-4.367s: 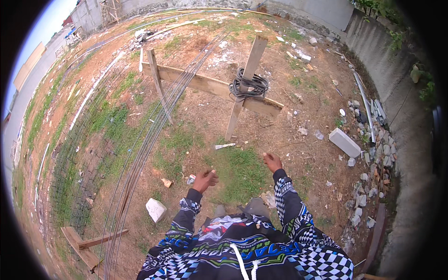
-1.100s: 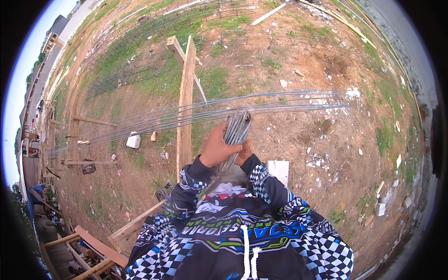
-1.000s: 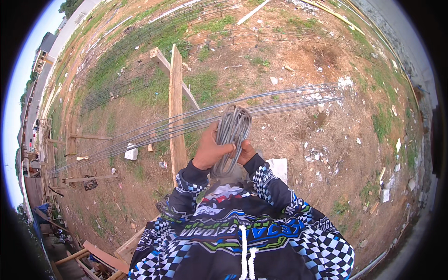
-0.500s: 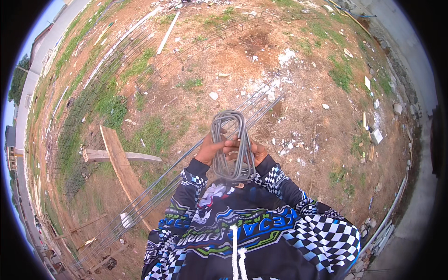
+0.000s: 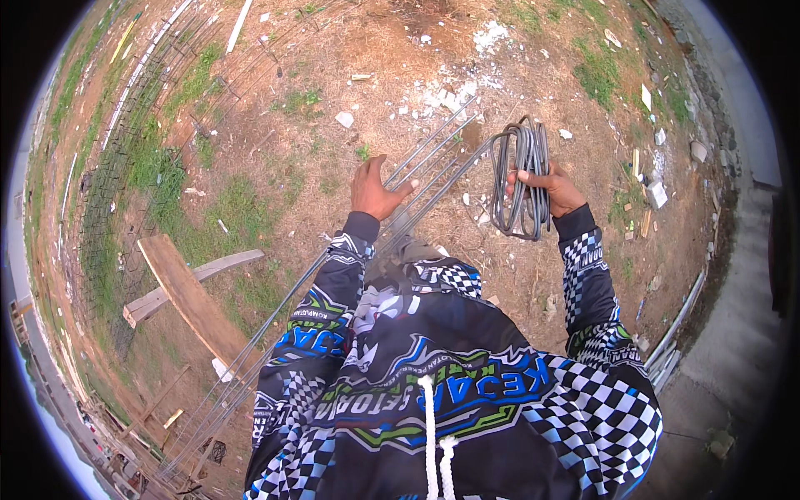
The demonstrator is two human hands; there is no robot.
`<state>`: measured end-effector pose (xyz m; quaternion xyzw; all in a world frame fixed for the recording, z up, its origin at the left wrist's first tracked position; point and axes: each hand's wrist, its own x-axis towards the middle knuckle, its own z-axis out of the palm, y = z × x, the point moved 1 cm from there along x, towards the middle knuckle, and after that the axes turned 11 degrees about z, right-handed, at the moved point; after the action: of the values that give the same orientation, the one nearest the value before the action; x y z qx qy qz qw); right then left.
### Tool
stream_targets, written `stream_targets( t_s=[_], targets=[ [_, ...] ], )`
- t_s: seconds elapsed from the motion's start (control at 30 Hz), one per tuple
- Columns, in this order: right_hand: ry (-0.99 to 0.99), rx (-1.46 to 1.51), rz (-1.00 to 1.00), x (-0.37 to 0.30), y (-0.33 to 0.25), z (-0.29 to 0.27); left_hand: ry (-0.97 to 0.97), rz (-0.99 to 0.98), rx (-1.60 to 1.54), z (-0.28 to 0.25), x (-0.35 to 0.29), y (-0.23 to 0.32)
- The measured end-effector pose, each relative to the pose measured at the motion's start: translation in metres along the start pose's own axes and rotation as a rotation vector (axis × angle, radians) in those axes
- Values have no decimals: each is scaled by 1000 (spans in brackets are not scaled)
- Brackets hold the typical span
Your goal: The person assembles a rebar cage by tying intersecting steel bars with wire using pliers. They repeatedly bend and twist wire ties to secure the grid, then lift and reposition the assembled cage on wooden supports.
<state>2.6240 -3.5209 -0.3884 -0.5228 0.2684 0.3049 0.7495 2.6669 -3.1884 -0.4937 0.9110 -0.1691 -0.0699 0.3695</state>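
My right hand (image 5: 557,188) is closed on a bundle of rectangular steel stirrups (image 5: 502,150), the thumb across its near face. The bundle hangs upright, beside the upper ends of several long steel bars (image 5: 433,140). To the left, my left hand (image 5: 375,192) has its thumb spread from the fingers and holds nothing. It is at the left side of the bars; whether it touches them I cannot tell. The bars slant from the lower left, pass behind my left forearm and end near the middle.
Two crossed wooden planks (image 5: 192,292) are at the left. Beyond them, a long rebar cage (image 5: 104,192) lies on patchy grass. White rubble (image 5: 492,40) is scattered over the dirt. A concrete strip (image 5: 725,333) runs along the right, with pale pipes (image 5: 679,325) beside it.
My hands have parted. The left let go of the stirrup bundle and moved up beside the bars; the right carried the bundle up and to the right. The view has tilted downward.
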Motion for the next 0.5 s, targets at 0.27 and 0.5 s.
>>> stream_targets(
  t_s=[0.27, 0.5],
  targets=[
    [183, -379, 147, 143, -58, -93, -809, -482, -726, -2, -37, -89],
    [-97, -748, 169, 191, -67, -58, -910, -588, -790, -12, -34, -81]
  ],
)
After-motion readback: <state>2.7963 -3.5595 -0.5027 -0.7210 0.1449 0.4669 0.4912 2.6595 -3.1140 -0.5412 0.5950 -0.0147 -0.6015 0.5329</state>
